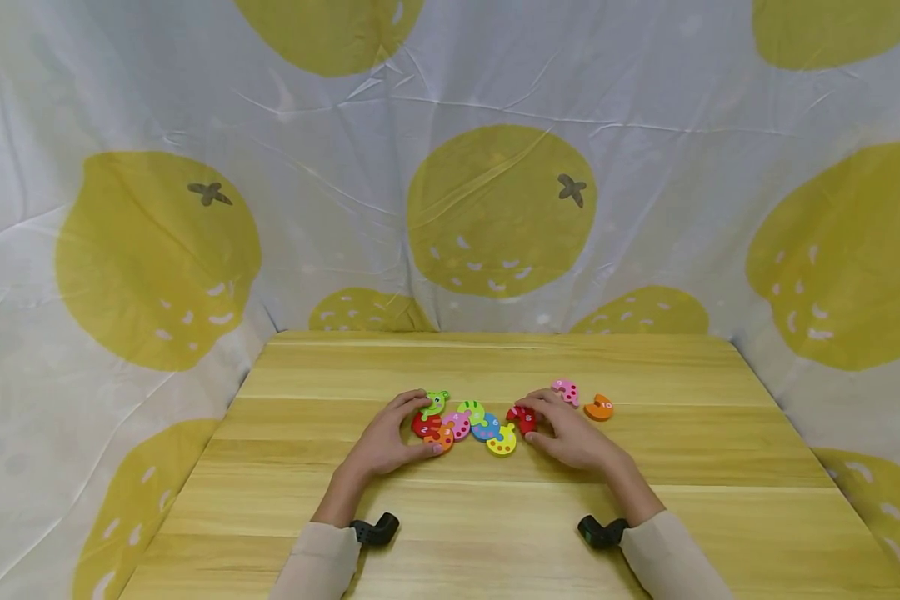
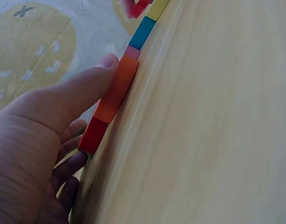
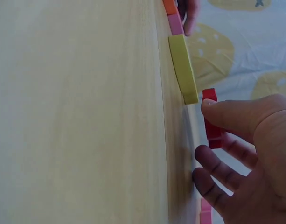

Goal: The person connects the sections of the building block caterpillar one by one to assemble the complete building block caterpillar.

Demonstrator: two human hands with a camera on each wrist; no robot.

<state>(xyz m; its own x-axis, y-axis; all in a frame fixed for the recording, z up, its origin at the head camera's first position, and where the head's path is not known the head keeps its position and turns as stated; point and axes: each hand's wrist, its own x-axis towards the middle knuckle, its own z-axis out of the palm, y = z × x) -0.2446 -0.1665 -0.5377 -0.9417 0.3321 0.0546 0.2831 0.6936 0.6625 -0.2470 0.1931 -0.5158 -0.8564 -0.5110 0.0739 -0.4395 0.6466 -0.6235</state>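
Note:
On the table lies a winding row of joined caterpillar puzzle pieces: a green head with a face (image 1: 436, 403), a red piece (image 1: 422, 426), an orange one (image 1: 440, 438), a pink one (image 1: 459, 426), a green one (image 1: 471, 412), a blue one (image 1: 485, 427) and a yellow one (image 1: 502, 442). My left hand (image 1: 387, 437) curls round the head end, thumb on the orange piece's edge, fingers by the head. Between thumb and fingers, my right hand (image 1: 570, 429) pinches a red puzzle piece (image 3: 212, 122) marked 8. It is raised off the tabletop, just right of the yellow piece.
Beyond my right hand lie a loose pink piece (image 1: 567, 392) and an orange piece (image 1: 599, 407) marked 10. The wooden table (image 1: 495, 533) meets a lemon-print curtain (image 1: 495, 100) at its back and sides. Black wrist devices sit at both sleeves.

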